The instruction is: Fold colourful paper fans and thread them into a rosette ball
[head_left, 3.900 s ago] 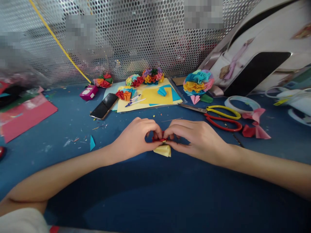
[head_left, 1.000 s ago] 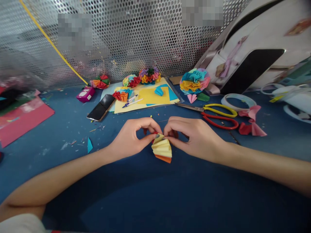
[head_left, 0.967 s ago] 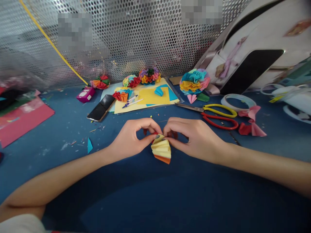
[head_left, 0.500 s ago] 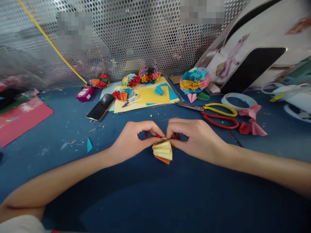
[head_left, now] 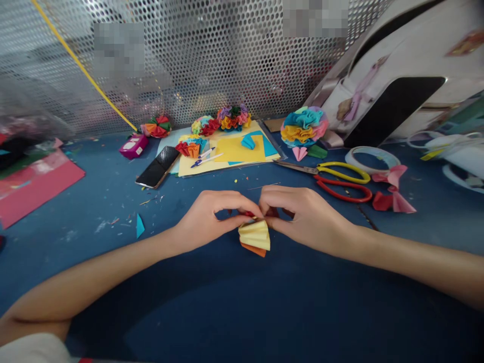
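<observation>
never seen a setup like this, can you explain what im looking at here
There is no robot here: these are a person's bare left hand and right hand. The view comes from one camera worn on that person's head, looking forward and down.

Between them, the fingertips pinch a pleated pale yellow paper piece at its upper end. Orange paper shows beneath it; the fingers hide the rest.

On the blue tabletop beyond lie a black smartphone, flat yellow paper sheets and metal scissors with one yellow and one red handle. A ruffled blue, yellow and pink paper flower sits farther back, near a large whitish bag. Behind everything stands a perforated metal screen.
</observation>
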### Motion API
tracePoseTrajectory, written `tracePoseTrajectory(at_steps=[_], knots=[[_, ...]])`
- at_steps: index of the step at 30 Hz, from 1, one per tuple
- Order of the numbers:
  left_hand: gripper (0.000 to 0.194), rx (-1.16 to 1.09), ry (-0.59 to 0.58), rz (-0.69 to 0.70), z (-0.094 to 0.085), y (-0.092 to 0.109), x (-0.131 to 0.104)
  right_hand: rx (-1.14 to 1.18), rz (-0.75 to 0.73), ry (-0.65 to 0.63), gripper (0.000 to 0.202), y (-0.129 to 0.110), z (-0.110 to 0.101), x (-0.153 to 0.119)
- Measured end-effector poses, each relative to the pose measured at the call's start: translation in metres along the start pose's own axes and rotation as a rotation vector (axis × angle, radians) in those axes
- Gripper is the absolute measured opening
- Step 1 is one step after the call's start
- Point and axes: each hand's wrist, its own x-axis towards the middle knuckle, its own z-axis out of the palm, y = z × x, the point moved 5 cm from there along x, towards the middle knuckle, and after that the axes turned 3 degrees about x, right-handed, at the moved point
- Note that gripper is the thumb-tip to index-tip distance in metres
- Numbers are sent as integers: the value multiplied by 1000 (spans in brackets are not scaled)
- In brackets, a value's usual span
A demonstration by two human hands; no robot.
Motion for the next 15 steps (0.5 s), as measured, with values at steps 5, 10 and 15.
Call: tracePoseTrajectory(at_steps=[5,10,15], knots=[[14,21,-17,61,0,3,0,6,15,-16,18,2,0,1],[13,-13,-12,-7,0,0,1,13,-4,-10,18,0,0,0],[15,-44,6,-13,0,1,1,36,2,-10,19,0,0,1]])
